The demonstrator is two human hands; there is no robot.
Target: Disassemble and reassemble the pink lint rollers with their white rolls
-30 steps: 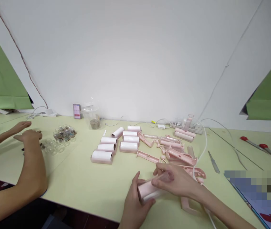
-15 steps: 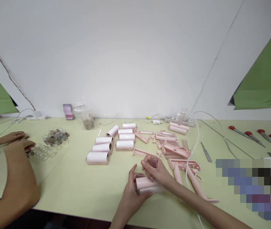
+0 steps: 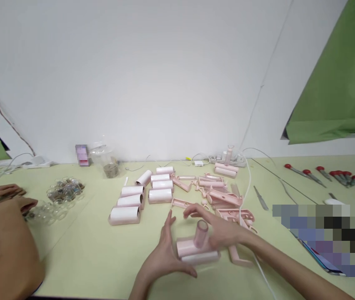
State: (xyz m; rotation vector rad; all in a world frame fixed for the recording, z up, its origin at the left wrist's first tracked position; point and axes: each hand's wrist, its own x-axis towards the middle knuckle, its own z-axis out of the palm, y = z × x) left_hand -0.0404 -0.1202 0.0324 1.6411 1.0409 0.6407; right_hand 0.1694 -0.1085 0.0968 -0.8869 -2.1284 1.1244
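Note:
A pink lint roller [image 3: 185, 246] with a white roll along its near side sits on the table in front of me. Its short see-through pink handle tube [image 3: 201, 234] stands up from the top. My left hand [image 3: 160, 258], thumb and fingers spread wide, is at the roller's left end, seemingly without gripping it. Just right of the tube is my right hand [image 3: 224, 228], fingers apart and slightly blurred; whether it touches the roller I cannot tell. Behind my hands lie several white paper rolls in pink holders [image 3: 160, 196] and a pile of loose pink plastic parts [image 3: 226, 198].
A white cable [image 3: 248, 183] crosses the table on the right. Beyond it lie a small blade-like tool [image 3: 261, 198] and several red-topped tools [image 3: 313, 178]. At left, another person's hands [image 3: 11, 198] work near clear round pieces [image 3: 66, 189]. A plastic bag [image 3: 107, 162] stands by the wall.
My right hand has let go of the handle tube and moved right, its fingers opening. My left hand has loosened from the roller's end and spread. The camera view has shifted slightly.

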